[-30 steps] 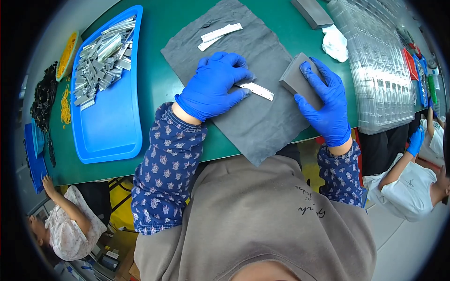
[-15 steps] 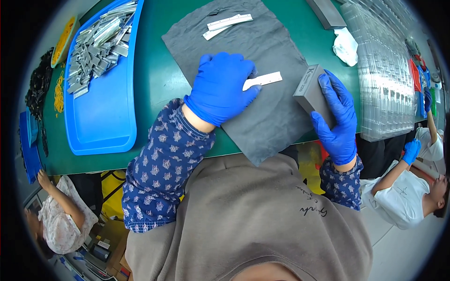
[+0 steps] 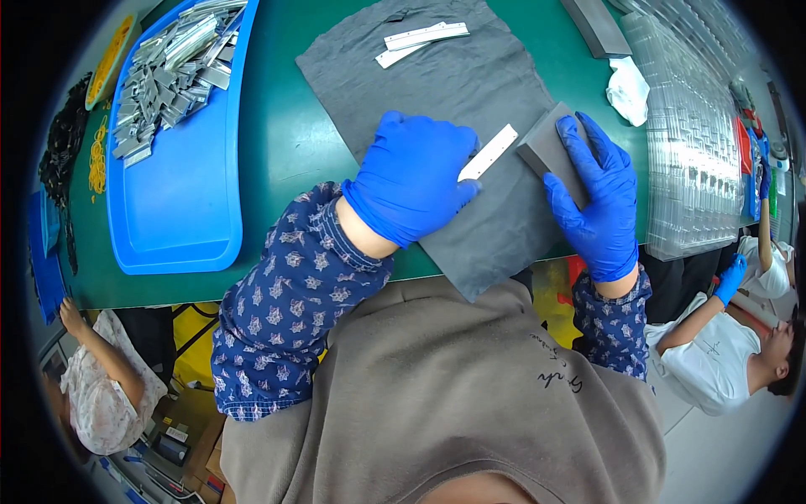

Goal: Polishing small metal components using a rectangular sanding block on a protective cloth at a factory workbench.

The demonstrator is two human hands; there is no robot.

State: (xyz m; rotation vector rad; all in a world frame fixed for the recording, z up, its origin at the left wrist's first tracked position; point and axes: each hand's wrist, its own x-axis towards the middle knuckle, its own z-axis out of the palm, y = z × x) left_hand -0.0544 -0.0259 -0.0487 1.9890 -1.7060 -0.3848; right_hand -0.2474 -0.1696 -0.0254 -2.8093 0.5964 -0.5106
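**White strip in the left hand, grey block in the right**

The left hand (image 3: 416, 176), in a blue glove, grasped one end of a white strip (image 3: 491, 151), whose free end pointed between one and two o'clock over a dark grey cloth (image 3: 478, 244). The fingers were curled and the thumb lay along the near side; the tips were partly hidden, so the strip was probably pinched between them.

The right hand (image 3: 598, 189), also gloved in blue, grasped a grey block (image 3: 550, 151) at its ten o'clock, fingers laid over the top and thumb against the near side. The block was just beside the strip, at its three o'clock.

At the strip's eleven o'clock, two more white strips (image 3: 428, 35) lay crossed on the cloth. A second grey block (image 3: 598, 29) lay at twelve o'clock from the right hand, with a white wad (image 3: 627, 91) near it; stacked clear trays (image 3: 693, 168) stood at three o'clock. At nine o'clock from the left hand, a blue tray (image 3: 176, 218) held heaped metal pieces (image 3: 172, 84), and beyond it lay yellow bands (image 3: 98, 164) on the green table (image 3: 285, 126).
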